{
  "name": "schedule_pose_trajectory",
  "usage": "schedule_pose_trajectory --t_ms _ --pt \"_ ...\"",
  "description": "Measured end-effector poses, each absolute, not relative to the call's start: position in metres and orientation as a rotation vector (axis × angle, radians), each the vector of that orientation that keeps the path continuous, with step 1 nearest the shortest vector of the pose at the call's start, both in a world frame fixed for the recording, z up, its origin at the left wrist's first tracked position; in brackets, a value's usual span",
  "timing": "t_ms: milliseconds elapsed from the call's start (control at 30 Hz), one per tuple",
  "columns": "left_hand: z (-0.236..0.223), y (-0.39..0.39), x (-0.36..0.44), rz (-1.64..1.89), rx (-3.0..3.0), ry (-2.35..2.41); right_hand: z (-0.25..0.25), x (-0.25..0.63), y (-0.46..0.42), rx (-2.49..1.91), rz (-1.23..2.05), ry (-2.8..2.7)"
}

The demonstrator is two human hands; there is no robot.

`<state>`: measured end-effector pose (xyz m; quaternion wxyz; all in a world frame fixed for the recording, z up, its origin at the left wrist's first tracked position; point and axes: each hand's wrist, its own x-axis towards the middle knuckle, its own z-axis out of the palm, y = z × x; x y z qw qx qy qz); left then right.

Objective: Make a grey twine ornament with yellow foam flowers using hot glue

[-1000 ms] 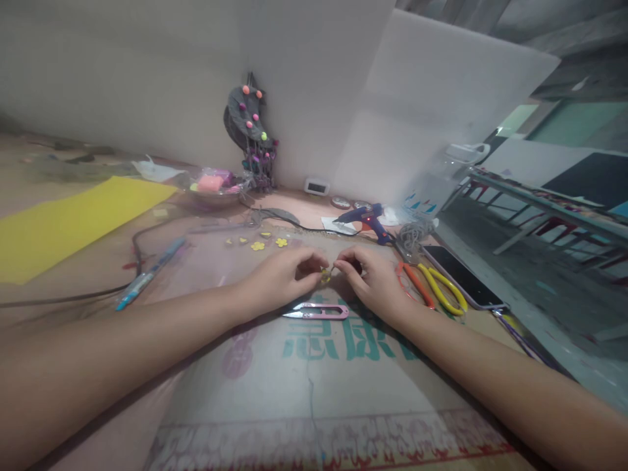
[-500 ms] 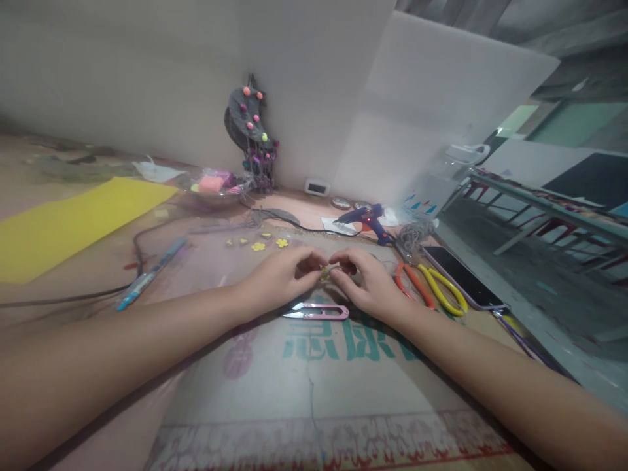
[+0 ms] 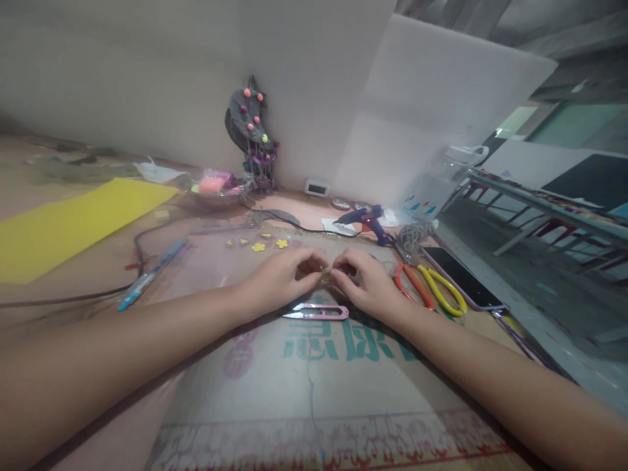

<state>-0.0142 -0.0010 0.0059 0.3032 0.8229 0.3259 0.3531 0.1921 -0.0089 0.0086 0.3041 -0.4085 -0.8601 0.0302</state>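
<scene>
Between my two hands is a small yellow piece, mostly covered by the fingertips; its exact shape is hard to make out. My left hand pinches it from the left with thumb and forefinger. From the other side, the closed fingertips of my right hand meet at the piece, and whether they grip it too is hidden. Just below the hands lie pink thread snips with blades toward the left. Beyond my left hand, yellow flower cutouts rest on the board, with smaller yellow bits beside them.
A blue glue gun with a lit red light stands behind the hands. Orange-handled and yellow-handled tools lie right, beside a phone. At left are a blue marker, a dark cable and a yellow sheet.
The fingers of my right hand have shifted slightly at the yellow piece, and a greyish strip seen earlier at their tips no longer shows. Everything else stays in place.
</scene>
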Motion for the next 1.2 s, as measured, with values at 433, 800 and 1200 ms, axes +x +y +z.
schedule_pose_trajectory --t_ms 433,800,1200 --pt "0.0044 -0.0013 -0.0135 0.940 2.232 0.827 0.0093 0.1894 -0.0095 -1.126 0.102 -2.249" --pt "0.0046 -0.0002 -0.0150 0.927 2.202 0.901 0.0112 0.1921 -0.0105 -1.106 0.215 -2.277" --pt "0.0114 -0.0022 -0.0153 0.846 2.173 0.954 0.0123 0.1890 -0.0119 -1.135 0.175 -2.266"
